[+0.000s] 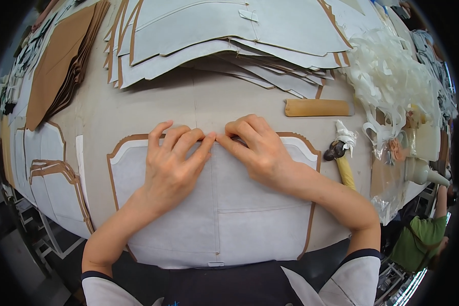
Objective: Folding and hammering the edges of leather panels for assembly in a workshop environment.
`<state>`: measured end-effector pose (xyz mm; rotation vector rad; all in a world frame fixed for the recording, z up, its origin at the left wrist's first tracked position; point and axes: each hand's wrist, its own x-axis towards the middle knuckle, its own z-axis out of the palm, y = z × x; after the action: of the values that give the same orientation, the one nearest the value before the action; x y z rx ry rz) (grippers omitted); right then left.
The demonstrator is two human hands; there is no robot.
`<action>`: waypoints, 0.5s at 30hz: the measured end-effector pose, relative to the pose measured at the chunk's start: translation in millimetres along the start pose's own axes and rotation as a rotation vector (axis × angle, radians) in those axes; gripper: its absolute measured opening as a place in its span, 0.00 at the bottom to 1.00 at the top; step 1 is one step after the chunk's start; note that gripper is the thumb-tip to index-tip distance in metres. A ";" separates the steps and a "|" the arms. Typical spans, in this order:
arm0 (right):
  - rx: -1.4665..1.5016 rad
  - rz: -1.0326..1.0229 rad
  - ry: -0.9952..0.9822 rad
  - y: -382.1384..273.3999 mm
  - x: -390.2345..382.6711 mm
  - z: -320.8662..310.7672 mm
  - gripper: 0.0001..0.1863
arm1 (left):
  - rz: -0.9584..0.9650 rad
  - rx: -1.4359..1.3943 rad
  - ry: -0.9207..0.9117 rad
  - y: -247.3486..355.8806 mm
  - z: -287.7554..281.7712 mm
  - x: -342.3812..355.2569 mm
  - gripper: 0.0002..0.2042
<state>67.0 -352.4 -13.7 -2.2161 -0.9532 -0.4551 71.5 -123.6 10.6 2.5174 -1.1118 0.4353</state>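
A large panel (260, 232) lies flat before me, pale grey on its upper face with a brown border. White strips follow its two curved far corners, and a seam runs down its middle. My left hand (176, 160) pinches the panel's far edge just left of that seam, its other fingers curled. Just right of the seam, my right hand (260, 153) grips the same edge between thumb and fingers. The two hands' fingertips almost meet there and cover the bit of edge between them. Beyond my right forearm lies a hammer (346, 171) with a yellow handle and dark head.
A stack of large grey-white panels (229, 30) fills the far side of the table (153, 109). Brown sheets (61, 66) and smaller panels (58, 191) lie left. A tan bar (319, 107), tangled white strips (392, 71) and a squeeze bottle (421, 172) lie right. Another person (418, 242) is beyond.
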 end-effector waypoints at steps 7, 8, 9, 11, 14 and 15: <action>-0.036 -0.004 -0.013 7.6 -14.6 -16.7 0.20 | 0.040 0.186 -0.010 18.9 3.6 2.6 0.22; -0.045 -0.008 -0.026 9.2 -17.1 -19.8 0.19 | 0.031 0.226 -0.039 21.9 2.7 2.0 0.23; -0.057 -0.008 -0.041 10.3 -20.7 -23.5 0.19 | 0.023 0.261 -0.068 25.1 2.9 2.0 0.23; -0.074 0.007 -0.045 11.0 -27.1 -30.4 0.19 | 0.022 0.257 -0.076 30.0 2.0 3.4 0.24; -0.098 0.030 -0.041 14.0 -37.4 -41.4 0.19 | 0.019 0.250 -0.097 33.1 1.9 5.5 0.24; -0.097 0.032 -0.033 14.7 -40.1 -44.6 0.19 | 0.011 0.254 -0.115 33.4 -0.2 5.3 0.24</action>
<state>48.7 -411.4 -10.2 -2.3293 -0.9288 -0.4603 49.7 -147.9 19.4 2.7890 -1.1779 0.4666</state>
